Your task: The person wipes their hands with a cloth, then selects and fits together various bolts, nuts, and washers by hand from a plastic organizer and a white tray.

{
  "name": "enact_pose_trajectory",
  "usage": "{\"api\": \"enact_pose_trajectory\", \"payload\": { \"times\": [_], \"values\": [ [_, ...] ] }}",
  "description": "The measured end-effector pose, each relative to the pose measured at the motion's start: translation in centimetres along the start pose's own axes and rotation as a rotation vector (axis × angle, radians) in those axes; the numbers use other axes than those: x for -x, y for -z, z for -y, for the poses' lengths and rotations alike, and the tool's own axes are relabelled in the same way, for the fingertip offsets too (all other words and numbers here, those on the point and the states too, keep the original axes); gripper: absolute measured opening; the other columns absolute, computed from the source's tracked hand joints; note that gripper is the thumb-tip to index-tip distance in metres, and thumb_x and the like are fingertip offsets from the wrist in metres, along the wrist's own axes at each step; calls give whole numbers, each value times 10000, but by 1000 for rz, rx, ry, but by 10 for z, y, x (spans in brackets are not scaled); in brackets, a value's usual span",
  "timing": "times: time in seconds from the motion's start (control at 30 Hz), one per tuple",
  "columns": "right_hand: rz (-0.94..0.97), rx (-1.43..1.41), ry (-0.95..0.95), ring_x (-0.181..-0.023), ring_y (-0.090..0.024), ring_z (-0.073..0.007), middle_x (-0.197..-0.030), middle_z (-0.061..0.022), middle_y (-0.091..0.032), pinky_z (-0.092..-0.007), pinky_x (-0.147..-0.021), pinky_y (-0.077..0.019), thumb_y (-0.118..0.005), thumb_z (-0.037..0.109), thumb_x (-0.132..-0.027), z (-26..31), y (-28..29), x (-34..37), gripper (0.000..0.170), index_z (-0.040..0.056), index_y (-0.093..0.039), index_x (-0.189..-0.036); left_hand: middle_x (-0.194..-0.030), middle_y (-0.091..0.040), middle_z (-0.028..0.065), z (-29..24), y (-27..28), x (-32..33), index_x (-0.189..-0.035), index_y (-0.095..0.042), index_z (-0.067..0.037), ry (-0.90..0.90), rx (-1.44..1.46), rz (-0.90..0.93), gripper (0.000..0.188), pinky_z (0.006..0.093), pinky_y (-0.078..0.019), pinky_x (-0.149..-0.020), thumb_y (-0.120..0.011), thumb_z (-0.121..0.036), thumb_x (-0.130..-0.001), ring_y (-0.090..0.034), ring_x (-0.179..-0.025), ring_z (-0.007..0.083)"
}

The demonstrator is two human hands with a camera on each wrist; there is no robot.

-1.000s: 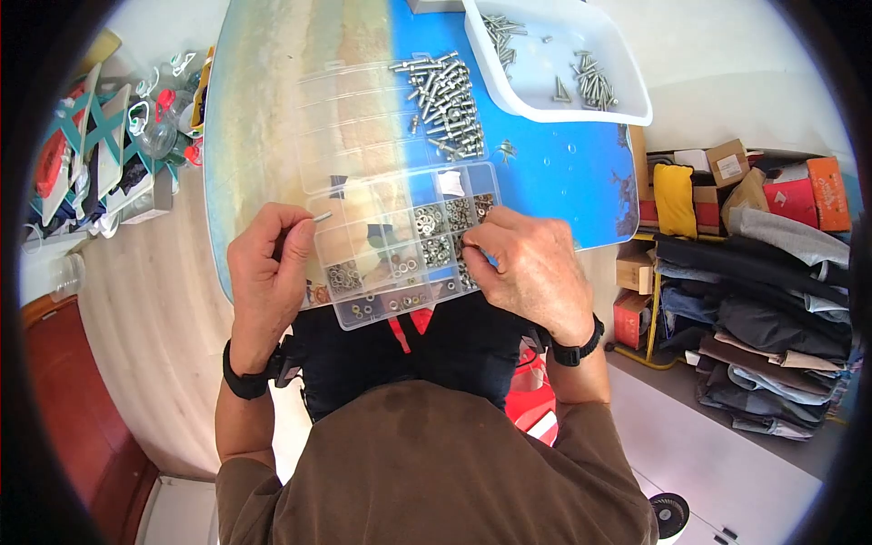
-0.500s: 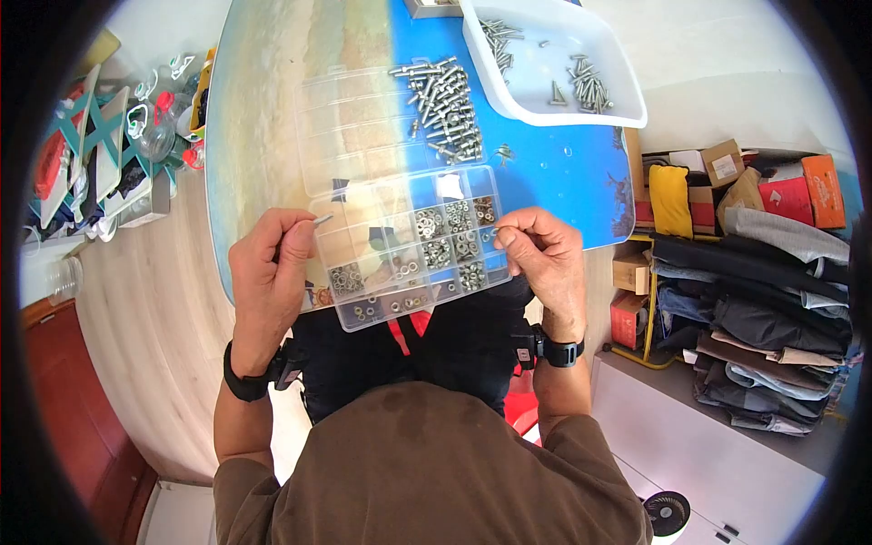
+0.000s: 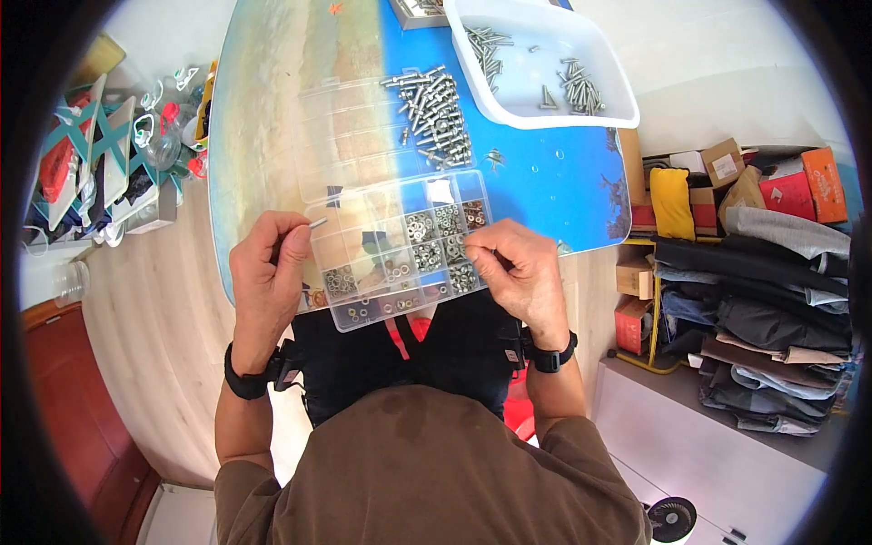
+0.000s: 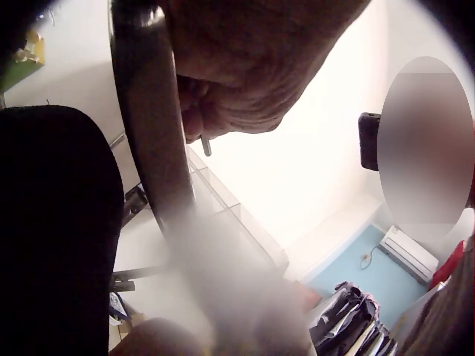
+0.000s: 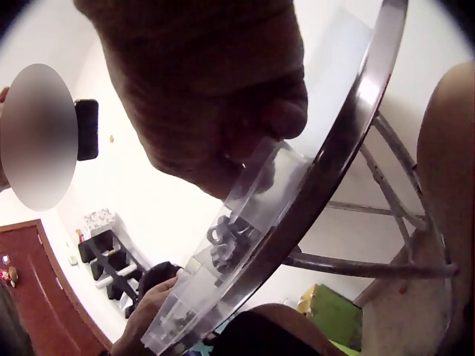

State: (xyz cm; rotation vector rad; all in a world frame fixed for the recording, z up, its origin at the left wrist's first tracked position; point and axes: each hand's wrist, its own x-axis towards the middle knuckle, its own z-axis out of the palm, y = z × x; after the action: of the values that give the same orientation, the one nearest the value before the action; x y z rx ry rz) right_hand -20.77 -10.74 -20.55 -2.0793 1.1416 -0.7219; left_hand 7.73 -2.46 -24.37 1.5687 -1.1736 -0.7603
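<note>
"where's the screw (image 3: 319, 222)?"
"pinched in the left hand (image 3: 270, 259), one end poking past the fingertips. probably light, stiff, a bit slick; held by one end, the other stays free."
"and the right hand (image 3: 525, 272)?"
"fingers bent over the right side of the organizer (image 3: 414, 194). can't tell if they pinch anything."
"room?"
"plenty between the hands; mind the dividers beneath the right fingers."

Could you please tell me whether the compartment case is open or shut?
The case is open: its clear lid lies back on the table.
</note>
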Motion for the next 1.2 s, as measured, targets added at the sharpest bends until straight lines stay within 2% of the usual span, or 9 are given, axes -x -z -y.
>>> {"api": "enact_pose_trajectory", "payload": {
  "times": [0.1,0.27,0.53,0.73,0.83,0.9,0.93,1.13,1.2],
  "values": [
    [26,53,96,-688,-681,-247,-844,-111,-708,-334,-597,-527,-742,13,-831,-1,0,0,90,29,-733,-920,-748,-608,32,0,1,0,-986,-646,3,0,-9,-7,133,252,-442,-625,-648,-130,-985,-526,-676,99],
    [9,-39,73,-715,-685,-243,-862,-114,-714,-329,-617,-533,-740,3,-830,-7,1,3,112,29,-735,-938,-752,-604,28,2,1,0,-984,-642,1,-33,-9,-20,94,255,-441,-631,-624,-91,-982,-519,-681,102],
    [-14,-74,31,-732,-682,-246,-874,-105,-708,-328,-627,-529,-721,-19,-833,-2,1,5,129,27,-731,-953,-763,-604,15,2,1,1,-1031,-626,-8,-44,37,3,96,223,-416,-526,-544,-49,-1003,-500,-575,54],
    [5,-17,89,-747,-684,-299,-888,-115,-705,-364,-636,-536,-722,10,-831,-5,1,4,126,45,-740,-951,-794,-611,14,1,-1,2,-1052,-620,-7,-12,66,-20,115,217,-408,-518,-516,-42,-1017,-479,-564,43],
    [15,39,77,-762,-681,-330,-870,-116,-694,-400,-638,-534,-722,34,-831,1,5,1,107,50,-737,-936,-809,-618,19,4,-1,2,-1055,-619,-9,-34,36,-8,111,215,-409,-521,-521,-42,-1015,-484,-570,45],
    [68,135,120,-718,-677,-275,-860,-106,-695,-343,-611,-519,-729,8,-822,4,7,-1,127,24,-733,-948,-813,-620,19,3,-1,2,-1059,-616,-11,-26,38,-15,106,213,-408,-521,-525,-40,-1013,-484,-574,45],
    [66,130,123,-718,-677,-275,-860,-106,-695,-343,-611,-519,-729,8,-822,4,7,-1,127,24,-733,-948,-817,-623,19,3,-1,3,-1064,-614,-13,-19,45,-23,102,211,-407,-521,-529,-37,-1012,-483,-577,45],
    [58,149,144,-739,-681,-320,-865,-120,-697,-385,-631,-526,-738,52,-823,2,8,-5,116,45,-736,-939,-875,-636,17,5,-1,3,-1092,-604,-32,-7,149,-1,89,180,-375,-522,-575,-79,-1022,-460,-587,25],
    [118,204,132,-745,-674,-338,-850,-120,-692,-405,-632,-519,-738,75,-820,4,10,-9,95,53,-733,-913,-874,-639,18,8,-1,1,-1091,-604,-33,-13,168,4,87,180,-375,-521,-582,-78,-1019,-464,-589,25]
  ]
}}
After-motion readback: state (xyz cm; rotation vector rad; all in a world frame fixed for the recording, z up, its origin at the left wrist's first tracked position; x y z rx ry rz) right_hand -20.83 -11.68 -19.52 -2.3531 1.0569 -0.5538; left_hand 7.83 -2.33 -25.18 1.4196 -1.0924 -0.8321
